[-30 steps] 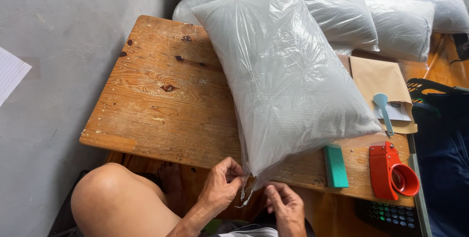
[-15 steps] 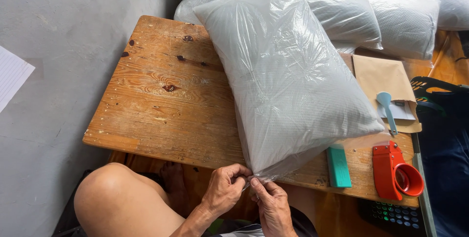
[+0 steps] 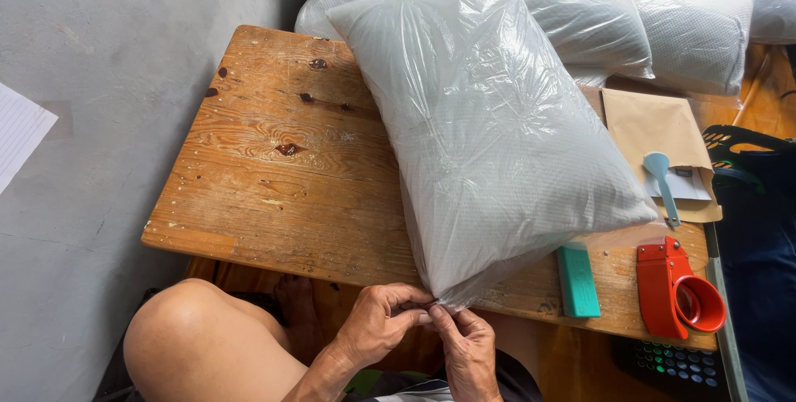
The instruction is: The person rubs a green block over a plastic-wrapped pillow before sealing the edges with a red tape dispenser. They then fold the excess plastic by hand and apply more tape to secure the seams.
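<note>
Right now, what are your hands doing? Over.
Left hand and right hand both pinching bag corner at table edge. Bag lies flat, full. Green block, red tape dispenser beside it, not in the way.

Bagged pillow (image 3: 489, 128) lies on the surface (image 3: 274, 178), right of centre. More bagged pillows (image 3: 655, 21) behind it. Block (image 3: 577, 279), tape dispenser (image 3: 676, 290), envelope (image 3: 651, 133) and scoop (image 3: 662, 182) to its right.

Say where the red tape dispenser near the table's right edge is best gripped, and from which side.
Grip the red tape dispenser by its flat upper body, coming from above; it lies flat on the wooden table, and its round roll end looks too wide to close a hand around.
</note>
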